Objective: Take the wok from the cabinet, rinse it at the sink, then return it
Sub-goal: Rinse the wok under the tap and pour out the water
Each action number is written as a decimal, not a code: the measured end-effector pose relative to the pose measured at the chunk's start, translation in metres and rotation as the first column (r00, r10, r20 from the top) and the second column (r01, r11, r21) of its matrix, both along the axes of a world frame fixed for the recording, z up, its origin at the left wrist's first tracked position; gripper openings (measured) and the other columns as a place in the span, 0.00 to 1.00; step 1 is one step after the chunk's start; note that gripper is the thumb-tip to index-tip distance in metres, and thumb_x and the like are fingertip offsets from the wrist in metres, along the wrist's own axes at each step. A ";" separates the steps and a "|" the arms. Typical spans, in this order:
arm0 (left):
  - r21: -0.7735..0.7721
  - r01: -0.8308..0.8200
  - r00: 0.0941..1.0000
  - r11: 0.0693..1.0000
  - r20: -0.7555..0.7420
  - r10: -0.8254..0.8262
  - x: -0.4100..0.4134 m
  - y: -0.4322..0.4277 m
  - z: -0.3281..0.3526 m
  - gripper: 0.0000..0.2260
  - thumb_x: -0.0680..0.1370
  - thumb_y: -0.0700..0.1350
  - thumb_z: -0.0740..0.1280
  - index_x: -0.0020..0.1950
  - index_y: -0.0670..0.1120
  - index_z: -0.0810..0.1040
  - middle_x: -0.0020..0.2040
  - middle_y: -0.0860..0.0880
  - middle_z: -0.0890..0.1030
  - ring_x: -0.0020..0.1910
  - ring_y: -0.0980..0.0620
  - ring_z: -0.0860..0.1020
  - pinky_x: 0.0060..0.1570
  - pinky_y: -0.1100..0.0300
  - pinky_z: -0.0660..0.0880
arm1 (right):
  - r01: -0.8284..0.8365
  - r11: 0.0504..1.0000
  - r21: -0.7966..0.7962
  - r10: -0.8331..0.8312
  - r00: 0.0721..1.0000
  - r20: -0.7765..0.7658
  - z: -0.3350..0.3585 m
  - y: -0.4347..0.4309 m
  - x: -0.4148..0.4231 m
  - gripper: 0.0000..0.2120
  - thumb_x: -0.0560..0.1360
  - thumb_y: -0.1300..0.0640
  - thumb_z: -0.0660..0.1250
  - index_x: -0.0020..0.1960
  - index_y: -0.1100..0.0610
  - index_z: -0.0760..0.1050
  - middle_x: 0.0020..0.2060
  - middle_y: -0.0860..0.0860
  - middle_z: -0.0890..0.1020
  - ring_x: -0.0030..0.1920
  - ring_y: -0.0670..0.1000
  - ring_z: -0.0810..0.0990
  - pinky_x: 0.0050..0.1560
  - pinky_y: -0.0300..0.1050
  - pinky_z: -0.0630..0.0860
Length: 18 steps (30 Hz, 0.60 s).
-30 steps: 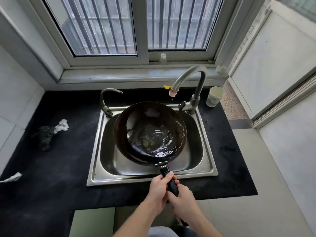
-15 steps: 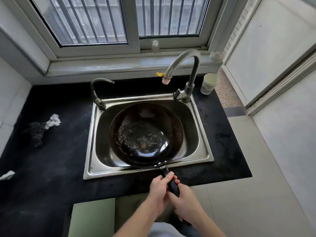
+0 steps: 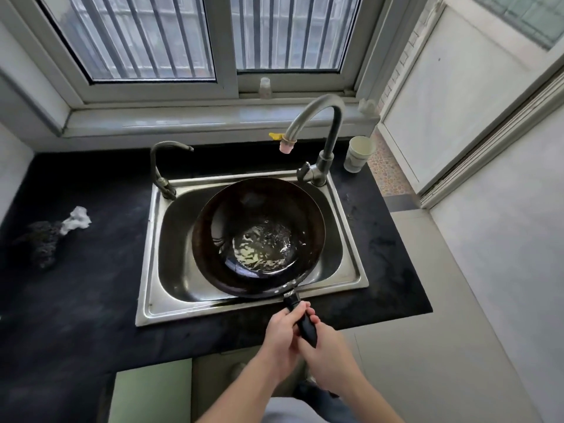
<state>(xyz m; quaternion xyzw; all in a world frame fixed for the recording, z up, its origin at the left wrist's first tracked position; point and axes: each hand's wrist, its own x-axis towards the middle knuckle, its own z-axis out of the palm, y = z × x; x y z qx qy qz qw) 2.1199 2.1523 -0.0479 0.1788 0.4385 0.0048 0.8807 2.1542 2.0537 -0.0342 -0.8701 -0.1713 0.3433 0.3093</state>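
wok [image 3: 259,239], dark and round, sits over the stainless sink [image 3: 152,303], filling most of the basin, with a shallow pool of water [image 3: 262,250] glinting in its bottom. its black handle [image 3: 303,323] sticks out at 5 o'clock from the bowl, past the sink's front rim and over the black worktop [image 3: 76,300]. both hands wrap that handle: the left hand [image 3: 282,334] closes round it from the 9 o'clock side, the right hand [image 3: 328,349] closes round it lower down from the 3 o'clock side, fingers of the two touching. at 1 o'clock from the wok a tall curved tap [image 3: 320,129] arches over the basin, its pink nozzle [image 3: 287,146] hanging above the wok's far rim; a smaller dark tap [image 3: 161,166] stands at the sink's 11 o'clock corner. a pale paper cup [image 3: 358,154] stands on the worktop just beside the tall tap at 3 o'clock from it. well apart at 9 o'clock from the sink lie a dark scourer [image 3: 41,242] and a crumpled white scrap [image 3: 76,219], touching each other. a barred window [image 3: 195,38] runs along the 12 o'clock side.
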 end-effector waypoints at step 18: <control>0.036 0.032 0.997 0.999 0.063 -0.035 0.006 0.024 0.000 0.05 0.80 0.39 0.64 0.49 0.37 0.75 0.39 0.43 0.78 0.37 0.48 0.77 0.43 0.56 0.77 | -0.034 0.999 -0.033 0.037 0.995 0.095 0.004 0.021 0.005 0.05 0.77 0.53 0.66 0.45 0.51 0.71 0.38 0.45 0.78 0.36 0.42 0.74 0.34 0.28 0.70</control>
